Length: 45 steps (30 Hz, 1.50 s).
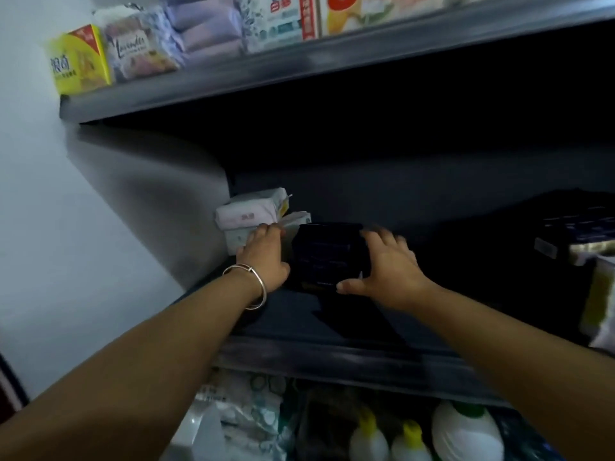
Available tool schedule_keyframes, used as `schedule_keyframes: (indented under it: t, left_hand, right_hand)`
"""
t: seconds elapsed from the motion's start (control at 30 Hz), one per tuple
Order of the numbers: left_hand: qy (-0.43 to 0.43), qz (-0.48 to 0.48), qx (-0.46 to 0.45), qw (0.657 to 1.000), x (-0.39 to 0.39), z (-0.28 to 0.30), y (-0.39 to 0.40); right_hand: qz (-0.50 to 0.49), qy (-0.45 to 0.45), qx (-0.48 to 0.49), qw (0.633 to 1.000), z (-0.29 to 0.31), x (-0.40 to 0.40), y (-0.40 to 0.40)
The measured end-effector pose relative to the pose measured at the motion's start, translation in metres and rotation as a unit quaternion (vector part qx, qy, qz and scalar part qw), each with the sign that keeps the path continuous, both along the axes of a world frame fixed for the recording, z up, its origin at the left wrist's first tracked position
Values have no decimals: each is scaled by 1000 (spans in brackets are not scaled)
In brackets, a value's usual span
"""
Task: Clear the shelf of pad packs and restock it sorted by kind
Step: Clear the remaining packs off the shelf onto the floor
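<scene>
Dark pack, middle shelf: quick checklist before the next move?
1. Both hands on the dark pack: ok, left hand at its left side, right hand at its right.
2. Firm grip: cannot tell, fingers look spread rather than curled.
3. Pack resting on the middle shelf: ok.
4. White packs stacked at the shelf's left end, beside the dark pack: ok.
5. Gap between dark and white packs: cannot tell, left hand hides it.
6. Dark crate apart on the right: ok.

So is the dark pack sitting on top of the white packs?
No, the dark pack sits on the shelf beside the white packs, held between the left hand and right hand.
</scene>
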<state>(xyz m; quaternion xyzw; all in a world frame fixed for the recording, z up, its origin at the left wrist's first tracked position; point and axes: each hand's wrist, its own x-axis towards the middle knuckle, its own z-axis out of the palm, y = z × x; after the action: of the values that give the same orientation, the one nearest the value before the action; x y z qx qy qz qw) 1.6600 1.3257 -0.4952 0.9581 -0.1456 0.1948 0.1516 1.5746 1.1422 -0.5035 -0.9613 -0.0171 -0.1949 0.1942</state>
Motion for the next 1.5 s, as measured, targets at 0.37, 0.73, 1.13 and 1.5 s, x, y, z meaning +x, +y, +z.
schedule_keyframes:
  t: [0.37,0.73,1.13,1.5]
  left_hand:
    - [-41,13,-30,999,126,10,54]
    - [-89,6,39,995,199,-4,98]
    - [-178,44,100,978,222,-12,94]
    - [-192,-34,40,980,177,-6,108]
  right_hand:
    - [21,-110,-179,978,21,101,109]
    - [-96,35,-21,995,3,209,167]
    - [-156,0,152,976,-21,249,162]
    - [-98,-45,249,962,-19,194,172]
